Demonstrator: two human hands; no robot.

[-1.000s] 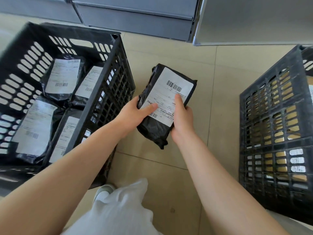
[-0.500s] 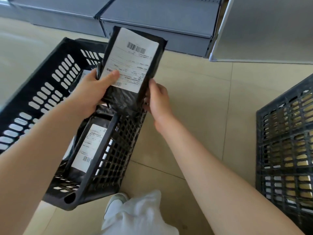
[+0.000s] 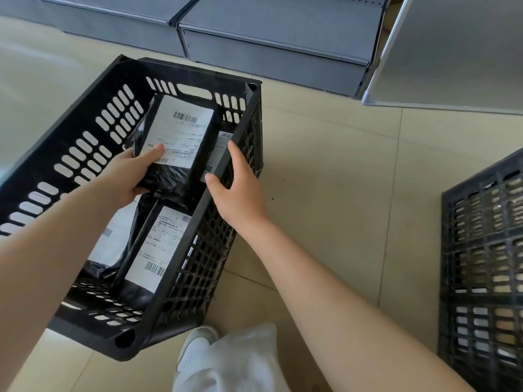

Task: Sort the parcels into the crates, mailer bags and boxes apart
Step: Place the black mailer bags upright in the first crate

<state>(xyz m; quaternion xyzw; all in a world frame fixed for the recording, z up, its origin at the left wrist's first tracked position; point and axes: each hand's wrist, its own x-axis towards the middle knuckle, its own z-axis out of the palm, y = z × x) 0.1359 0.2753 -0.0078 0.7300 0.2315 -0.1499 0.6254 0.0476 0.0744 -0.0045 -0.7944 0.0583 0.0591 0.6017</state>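
Note:
My left hand point(image 3: 128, 176) grips a black mailer bag point(image 3: 177, 142) with a white shipping label, holding it inside the black crate point(image 3: 85, 128) on the left, above the bags lying there. Other black mailer bags point(image 3: 154, 250) with labels lie flat on that crate's floor. My right hand point(image 3: 236, 188) has let go of the bag and rests open against the crate's right rim, fingers straight. A second black crate point(image 3: 481, 250) stands at the right edge, with brown boxes showing through its slotted wall.
Grey metal shelf bases point(image 3: 268, 49) run along the back, and a grey panel point(image 3: 452, 52) stands at the back right. Beige tiled floor point(image 3: 339, 179) lies between the two crates. My white shoe point(image 3: 195, 346) and trouser leg show at the bottom.
The mailer bag has moved left and down from between the crates into the left crate. My right hand released it and now touches the crate rim; my left hand alone holds it.

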